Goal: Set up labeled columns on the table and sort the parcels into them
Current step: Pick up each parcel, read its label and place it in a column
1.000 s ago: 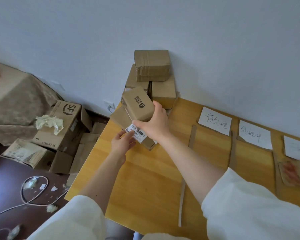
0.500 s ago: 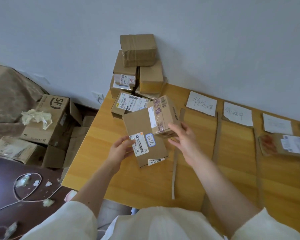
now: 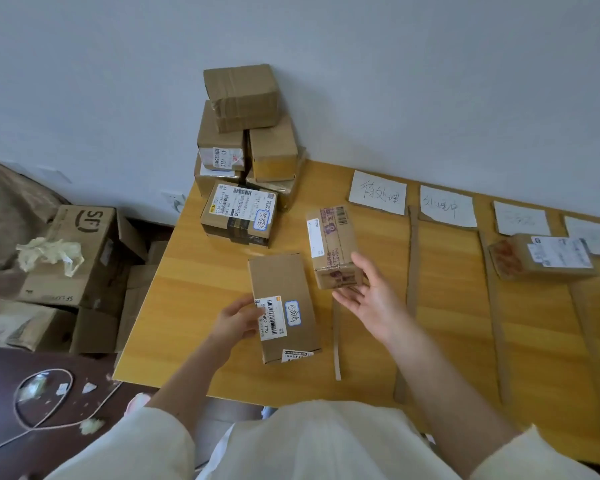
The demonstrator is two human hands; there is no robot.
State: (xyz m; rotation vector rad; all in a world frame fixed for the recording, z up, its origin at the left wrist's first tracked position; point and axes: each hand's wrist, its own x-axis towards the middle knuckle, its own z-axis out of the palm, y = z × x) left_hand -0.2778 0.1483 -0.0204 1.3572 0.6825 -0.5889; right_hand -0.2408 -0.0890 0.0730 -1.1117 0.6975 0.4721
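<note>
A long flat brown parcel [image 3: 281, 282] with a barcode label and a blue-ringed sticker lies at the table's near left; my left hand [image 3: 236, 320] grips its left edge over the label. My right hand [image 3: 371, 299], palm up, holds the near end of a small taped parcel [image 3: 329, 237], thumb on its side and fingers beneath. Several parcels are stacked [image 3: 243, 95] against the wall at the back left corner, with a labelled box [image 3: 238, 209] in front. White handwritten column labels [image 3: 378, 192] [image 3: 445, 206] [image 3: 522, 218] sit along the back, separated by cardboard strips [image 3: 413, 254].
One parcel [image 3: 541, 258] with a white label lies in a column at the far right. The wooden table [image 3: 201, 306] ends at the left over the floor, where SF cardboard boxes [image 3: 84, 244], crumpled paper and a white cable [image 3: 45, 400] lie.
My right hand has carried the small taped parcel from the stack towards the first column. The flat parcel now lies nearer me in my left hand. The view has shifted.
</note>
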